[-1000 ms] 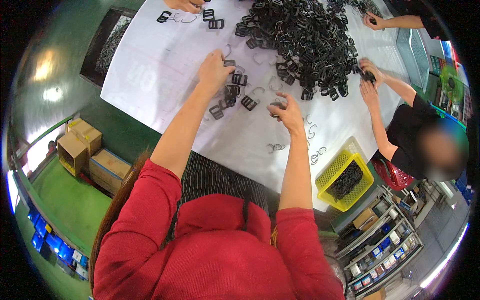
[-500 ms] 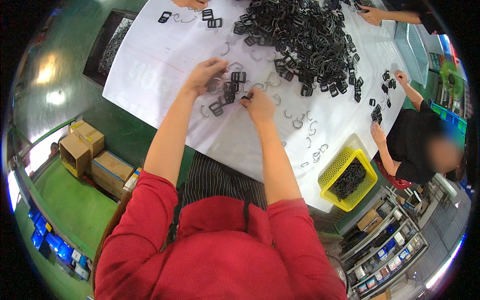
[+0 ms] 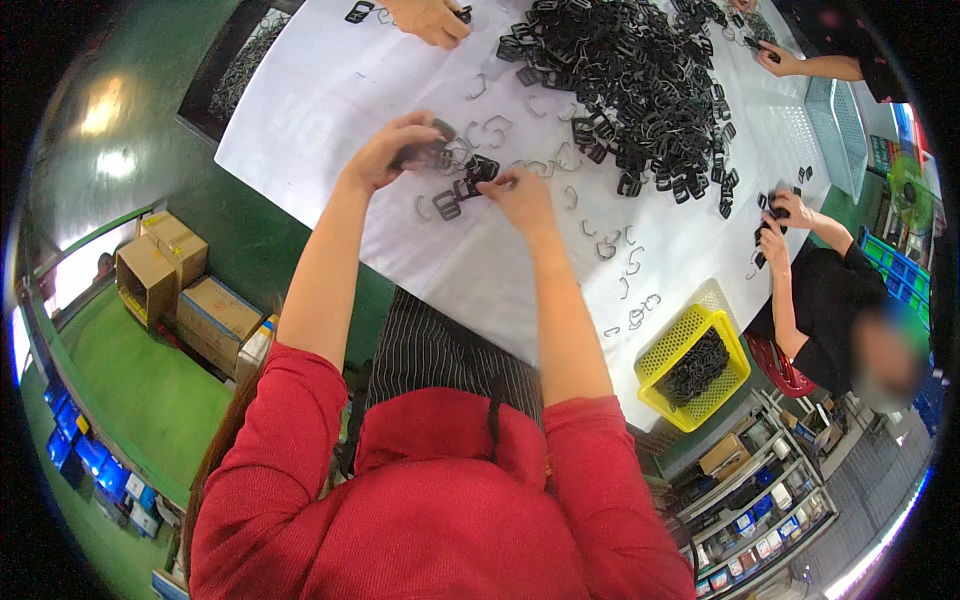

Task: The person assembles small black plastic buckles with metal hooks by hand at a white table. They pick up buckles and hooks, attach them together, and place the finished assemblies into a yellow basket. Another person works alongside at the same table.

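Note:
Over the near part of the white table, my left hand (image 3: 385, 152) curls its fingers round several black buckles (image 3: 425, 156), blurred by motion. My right hand (image 3: 524, 204) is closed, thumb and fingertips pinching at a black buckle (image 3: 485, 170). Between the hands, more dark buckles lie on the table, one rectangular buckle (image 3: 446, 205) being nearest to me. Bent metal wire pieces (image 3: 496, 128) are scattered just beyond my fingers. Farther off rises a large heap of black buckles (image 3: 625, 90).
A yellow basket (image 3: 650, 378) holding black pieces sits at the table's right edge. More wire pieces (image 3: 605, 247) lie right of my right hand. Co-workers' hands (image 3: 432, 20) reach in at the far side and right. Cardboard boxes (image 3: 220, 312) stand left.
My left hand has drawn a little leftward, away from my right hand, with buckles in its fingers. A co-worker's hands at the right have come together, and one at the top reaches farther in.

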Tool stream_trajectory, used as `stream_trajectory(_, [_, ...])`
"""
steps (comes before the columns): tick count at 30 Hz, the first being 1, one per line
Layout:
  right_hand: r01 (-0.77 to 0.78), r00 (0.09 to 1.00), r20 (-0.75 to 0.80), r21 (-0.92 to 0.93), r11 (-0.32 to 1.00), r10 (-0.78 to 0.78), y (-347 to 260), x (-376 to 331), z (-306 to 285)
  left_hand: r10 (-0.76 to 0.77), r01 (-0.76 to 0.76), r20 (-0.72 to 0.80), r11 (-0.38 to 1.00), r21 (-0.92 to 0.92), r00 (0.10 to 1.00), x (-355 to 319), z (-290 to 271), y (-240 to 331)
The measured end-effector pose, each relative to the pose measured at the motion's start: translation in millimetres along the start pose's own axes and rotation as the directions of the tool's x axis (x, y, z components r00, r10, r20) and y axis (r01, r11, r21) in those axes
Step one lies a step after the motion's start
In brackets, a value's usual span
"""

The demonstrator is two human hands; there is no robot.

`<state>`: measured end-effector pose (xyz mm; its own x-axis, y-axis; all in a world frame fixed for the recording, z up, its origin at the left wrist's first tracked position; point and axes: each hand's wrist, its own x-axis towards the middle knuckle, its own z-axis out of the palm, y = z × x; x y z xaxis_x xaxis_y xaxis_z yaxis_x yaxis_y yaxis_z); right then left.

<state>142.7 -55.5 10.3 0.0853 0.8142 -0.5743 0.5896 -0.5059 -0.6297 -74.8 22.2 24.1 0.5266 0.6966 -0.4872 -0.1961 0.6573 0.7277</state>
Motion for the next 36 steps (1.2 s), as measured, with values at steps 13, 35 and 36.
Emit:
stream_trajectory(13, [-0.224,0.973,0.162,0.46,0.859,0.167,30,-10,-61,0.413,0.148,-0.251,0.264,0.953,0.875,-21,0,-36])
stream_trajectory(35, [-0.246,0.922,-0.059,0.675,0.695,0.384,157,-127,-119,-0.363,0.439,-0.248,0.697,0.567,0.898,-16,65,-32])
stream_trajectory(36, [-0.243,0.917,-0.077,0.668,0.703,0.391,159,-133,-121,-0.376,0.449,-0.249,0.686,0.573,0.893,-17,71,-36])
